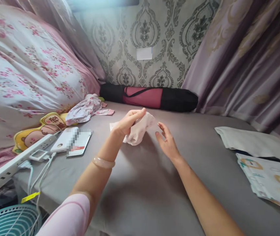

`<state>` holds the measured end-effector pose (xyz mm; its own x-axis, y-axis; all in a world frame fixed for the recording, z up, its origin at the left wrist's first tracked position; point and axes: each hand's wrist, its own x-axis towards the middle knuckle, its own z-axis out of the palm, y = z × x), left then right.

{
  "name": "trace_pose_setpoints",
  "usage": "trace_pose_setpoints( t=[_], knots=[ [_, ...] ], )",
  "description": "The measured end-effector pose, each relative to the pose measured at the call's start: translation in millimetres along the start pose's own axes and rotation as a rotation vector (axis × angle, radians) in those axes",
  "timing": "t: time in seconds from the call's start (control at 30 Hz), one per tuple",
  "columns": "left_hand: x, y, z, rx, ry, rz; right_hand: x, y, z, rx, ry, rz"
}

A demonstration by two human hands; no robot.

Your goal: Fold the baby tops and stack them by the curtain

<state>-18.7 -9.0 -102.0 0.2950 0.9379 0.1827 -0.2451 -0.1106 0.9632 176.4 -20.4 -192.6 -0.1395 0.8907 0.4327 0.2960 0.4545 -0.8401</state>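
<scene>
My left hand (129, 122) is closed on a small pale pink cloth (140, 129), its thumb lying along the top edge. The cloth hangs loosely in folds above the grey bed sheet (149, 177); its exact kind does not show. Just to the right, my right hand (166, 140) is held apart from the cloth, fingers curved and spread with nothing between them. A corner of something white (112, 125) shows behind my left wrist, mostly hidden.
A black and pink long bag (142, 97) lies along the wall. At left are crumpled printed clothing (84, 108), a yellow cushion (40, 130), a power strip (19, 162) with cables, and a phone (81, 146). Folded white cloths (252, 142) and a printed stack (270, 180) lie at right.
</scene>
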Motion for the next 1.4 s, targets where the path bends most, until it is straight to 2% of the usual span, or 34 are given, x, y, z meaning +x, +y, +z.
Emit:
trace_pose_setpoints(
  t=[0.1, 0.2, 0.3, 0.43, 0.53, 0.6, 0.73, 0.77, 0.83, 0.93, 1.03, 1.17, 1.27, 1.4],
  knots=[
    [-1, -7, 22.1, -0.047, -0.078, 0.004, 3, -11, -12, 0.108, -0.068, -0.097],
    [-2, -14, 34.2, -0.083, -0.031, 0.009, 6, -14, -22, 0.189, -0.084, -0.058],
    [-2, -22, 31.9, -0.059, 0.040, -0.065, 11, -19, -38, 0.221, -0.011, 0.046],
    [-3, -29, 17.5, 0.075, 0.074, -0.208, 12, -43, -73, 0.090, 0.124, 0.113],
    [-5, -29, 10.1, 0.128, -0.029, -0.151, 8, -62, -98, -0.077, 0.095, 0.098],
    [-7, -29, 7.7, 0.146, -0.134, -0.107, 7, -64, -109, -0.181, 0.012, 0.103],
    [-6, -35, 6.9, 0.192, -0.319, -0.164, 10, -39, -121, -0.444, -0.220, 0.207],
    [-4, -38, 8.0, 0.223, -0.326, -0.193, 11, -29, -122, -0.501, -0.275, 0.226],
    [0, -46, 12.7, 0.316, -0.267, -0.224, 12, -13, -124, -0.557, -0.385, 0.241],
    [5, -55, 25.1, 0.451, -0.168, -0.187, 12, -2, -120, -0.504, -0.478, 0.227],
    [6, -54, 39.6, 0.556, -0.173, -0.099, 11, -8, -107, -0.419, -0.446, 0.166],
    [-2, -40, 53.3, 0.630, -0.205, 0.029, 10, -26, -90, -0.308, -0.433, 0.070],
    [-7, -29, 57.4, 0.737, -0.161, 0.067, 10, -37, -87, -0.218, -0.491, 0.067],
    [-9, -23, 59.8, 0.844, -0.094, 0.082, 9, -46, -91, -0.235, -0.468, 0.091]
  ],
)
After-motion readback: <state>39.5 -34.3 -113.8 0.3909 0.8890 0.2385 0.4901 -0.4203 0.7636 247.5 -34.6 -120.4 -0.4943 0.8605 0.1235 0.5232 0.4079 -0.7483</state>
